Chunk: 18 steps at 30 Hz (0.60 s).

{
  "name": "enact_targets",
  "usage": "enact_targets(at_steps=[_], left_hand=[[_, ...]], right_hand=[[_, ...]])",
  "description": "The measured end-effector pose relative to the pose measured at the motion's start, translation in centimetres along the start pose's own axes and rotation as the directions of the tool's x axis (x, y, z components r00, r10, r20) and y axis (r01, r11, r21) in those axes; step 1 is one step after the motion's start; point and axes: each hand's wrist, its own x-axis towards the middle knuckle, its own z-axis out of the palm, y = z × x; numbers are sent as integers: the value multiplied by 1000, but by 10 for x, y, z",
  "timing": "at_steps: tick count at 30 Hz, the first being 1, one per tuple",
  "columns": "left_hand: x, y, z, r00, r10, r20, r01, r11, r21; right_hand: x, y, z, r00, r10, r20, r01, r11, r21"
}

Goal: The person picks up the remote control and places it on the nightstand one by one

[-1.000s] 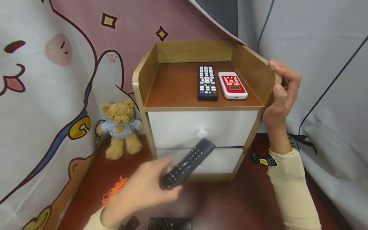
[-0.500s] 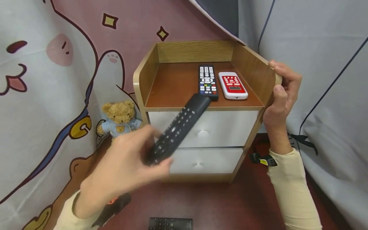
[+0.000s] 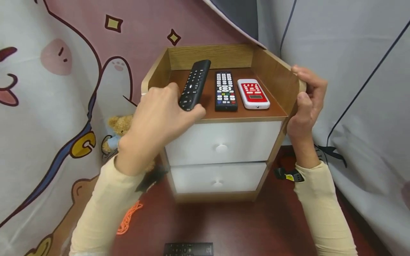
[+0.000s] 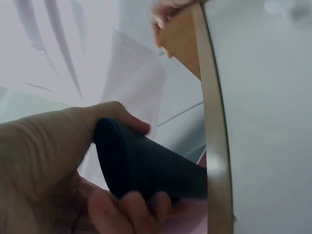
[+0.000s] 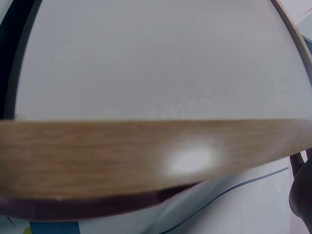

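Observation:
My left hand (image 3: 160,113) grips a black remote control (image 3: 196,83) by its near end, over the left part of the cabinet's brown top shelf (image 3: 179,76). The left wrist view shows thumb and fingers around the remote's dark end (image 4: 151,165). On the shelf, to the right of the held remote, lie a black remote with white and coloured buttons (image 3: 225,90) and a white remote with a red face (image 3: 253,93). My right hand (image 3: 307,96) holds the front edge of the cabinet's right side panel (image 3: 278,80), thumb on the near side.
Two white drawers (image 3: 221,138) with round knobs front the cabinet, both closed. Another black remote (image 3: 188,249) lies on the dark red surface (image 3: 230,224) near the bottom. Orange string (image 3: 129,217) and a teddy bear (image 3: 120,124), partly hidden by my left arm, are at left.
My left hand has carried the black remote up from in front of the drawers to over the shelf. The right hand keeps its hold on the side panel.

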Motion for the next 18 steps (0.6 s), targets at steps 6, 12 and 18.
enact_targets(at_steps=[6, 12, 18], left_hand=[[40, 12, 6, 998, -19, 55, 10, 989, 151], [57, 13, 20, 990, -79, 114, 55, 979, 198], [62, 13, 31, 986, -77, 146, 43, 974, 222]], right_hand=[[0, -5, 2, 1000, 5, -2, -5, 1000, 4], [-1, -6, 3, 1000, 9, 6, -9, 1000, -15], [0, -6, 2, 1000, 22, 16, -21, 999, -39]])
